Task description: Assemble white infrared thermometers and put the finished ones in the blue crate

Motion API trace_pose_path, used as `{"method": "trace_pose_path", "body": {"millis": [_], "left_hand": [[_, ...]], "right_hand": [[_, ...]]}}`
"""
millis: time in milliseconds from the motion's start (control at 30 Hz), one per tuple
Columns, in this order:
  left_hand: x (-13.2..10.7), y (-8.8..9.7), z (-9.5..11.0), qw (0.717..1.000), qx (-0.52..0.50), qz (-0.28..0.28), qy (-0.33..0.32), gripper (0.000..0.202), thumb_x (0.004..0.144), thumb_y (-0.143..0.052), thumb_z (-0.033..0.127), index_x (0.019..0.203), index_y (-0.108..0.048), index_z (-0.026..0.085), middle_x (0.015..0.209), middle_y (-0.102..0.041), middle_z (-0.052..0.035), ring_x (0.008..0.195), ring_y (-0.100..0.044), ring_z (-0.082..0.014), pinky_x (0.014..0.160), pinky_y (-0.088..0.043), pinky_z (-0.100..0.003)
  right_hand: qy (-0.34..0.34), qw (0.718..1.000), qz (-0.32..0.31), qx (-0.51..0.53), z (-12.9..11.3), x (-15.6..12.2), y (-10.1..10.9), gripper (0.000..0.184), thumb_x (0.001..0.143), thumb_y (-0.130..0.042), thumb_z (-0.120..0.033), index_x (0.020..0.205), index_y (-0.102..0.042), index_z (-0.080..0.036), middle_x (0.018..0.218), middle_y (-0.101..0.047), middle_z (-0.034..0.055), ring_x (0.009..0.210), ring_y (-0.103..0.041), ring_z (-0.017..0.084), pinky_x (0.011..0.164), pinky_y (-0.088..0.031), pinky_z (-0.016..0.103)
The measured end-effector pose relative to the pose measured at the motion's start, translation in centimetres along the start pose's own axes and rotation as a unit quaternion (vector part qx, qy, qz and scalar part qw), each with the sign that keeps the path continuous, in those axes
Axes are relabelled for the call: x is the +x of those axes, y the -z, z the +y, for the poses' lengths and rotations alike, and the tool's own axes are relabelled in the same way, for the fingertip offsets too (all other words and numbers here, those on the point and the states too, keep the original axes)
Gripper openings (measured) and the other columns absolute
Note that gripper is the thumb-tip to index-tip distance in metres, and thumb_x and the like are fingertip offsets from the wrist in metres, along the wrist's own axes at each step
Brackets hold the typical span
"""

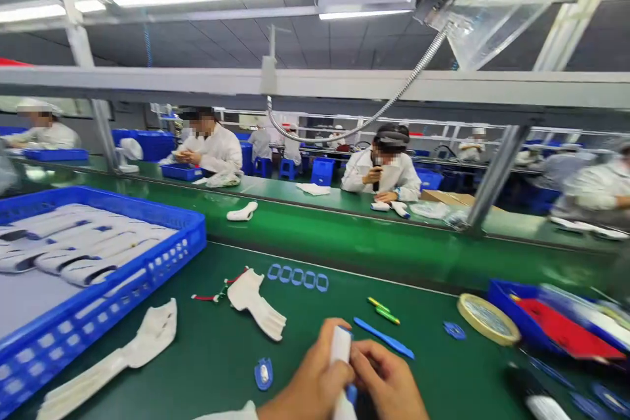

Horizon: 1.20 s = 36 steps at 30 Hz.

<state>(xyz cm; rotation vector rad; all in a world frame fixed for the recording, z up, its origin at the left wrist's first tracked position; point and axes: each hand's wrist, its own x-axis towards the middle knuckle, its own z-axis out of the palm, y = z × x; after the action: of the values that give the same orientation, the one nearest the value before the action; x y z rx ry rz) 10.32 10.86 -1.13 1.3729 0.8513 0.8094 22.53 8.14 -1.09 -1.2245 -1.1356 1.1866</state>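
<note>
My left hand (pixel 308 377) and my right hand (pixel 386 382) meet low in the view, both gripping a white elongated piece (pixel 341 348) with a blue part (pixel 351 394) at its lower end. My fingers hide much of it. Left of my hands lies a blue oval clip (pixel 263 374). Farther up the green mat (pixel 325 302) are a row of blue plastic rings (pixel 296 277) and a white shaped piece (pixel 256 302). To the right lie a flat blue strip (pixel 384 337) and green-and-yellow pens (pixel 382 311).
A blue perforated crate (pixel 103 275) of white strips stands at the left, with a loose white piece (pixel 128 354) beside it. A tape roll (pixel 487 319) and a blue tray (pixel 522 312) holding red material lie right. Beyond a raised green belt (pixel 339 243), several co-workers sit.
</note>
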Motion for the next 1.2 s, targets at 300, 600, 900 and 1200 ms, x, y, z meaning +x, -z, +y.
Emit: {"method": "trace_pose_path", "body": {"millis": [300,600,900,1200], "left_hand": [[0.1,1.1,-1.9,0.930,-0.331,-0.148,0.056,0.052,0.061,-0.051,0.024,0.112,-0.042,0.020,0.066,-0.047,0.0035,0.054,-0.043,-0.0092,0.052,-0.030,-0.020],[-1.0,0.5,-0.8,0.987,-0.139,-0.077,0.018,0.062,0.066,-0.044,0.018,0.127,-0.030,0.020,0.084,-0.053,0.0007,0.077,-0.052,-0.0145,0.076,-0.036,-0.031],[-1.1,0.4,0.3,0.975,-0.183,-0.104,0.075,0.059,0.064,-0.045,0.023,0.122,-0.032,0.020,0.075,-0.053,0.0026,0.061,-0.050,-0.0108,0.063,-0.037,-0.026],[-0.5,1.1,-0.6,0.935,-0.292,-0.168,0.112,0.073,0.061,-0.045,0.032,0.128,-0.030,0.007,0.063,-0.057,-0.0007,0.050,-0.048,-0.0108,0.048,-0.032,-0.021]], "right_hand": [[-0.034,0.997,-0.041,0.047,-1.6,-0.9,0.2,0.040,0.065,-0.066,-0.054,0.070,-0.065,-0.014,0.061,-0.062,0.0021,0.056,-0.057,0.012,0.057,-0.046,0.024],[-0.017,0.998,0.005,0.056,-1.2,-0.7,0.0,0.032,0.061,-0.072,-0.043,0.068,-0.060,-0.014,0.059,-0.057,-0.0016,0.054,-0.049,0.010,0.053,-0.041,0.022],[0.001,0.998,-0.008,0.070,-1.6,-1.0,-0.4,0.029,0.065,-0.069,-0.041,0.064,-0.056,-0.015,0.056,-0.054,-0.0035,0.051,-0.049,0.008,0.051,-0.041,0.021],[-0.019,0.995,-0.042,0.083,-1.5,-0.9,-0.4,0.034,0.065,-0.069,-0.046,0.062,-0.049,-0.018,0.056,-0.055,-0.0030,0.041,-0.051,0.010,0.044,-0.046,0.025]]}}
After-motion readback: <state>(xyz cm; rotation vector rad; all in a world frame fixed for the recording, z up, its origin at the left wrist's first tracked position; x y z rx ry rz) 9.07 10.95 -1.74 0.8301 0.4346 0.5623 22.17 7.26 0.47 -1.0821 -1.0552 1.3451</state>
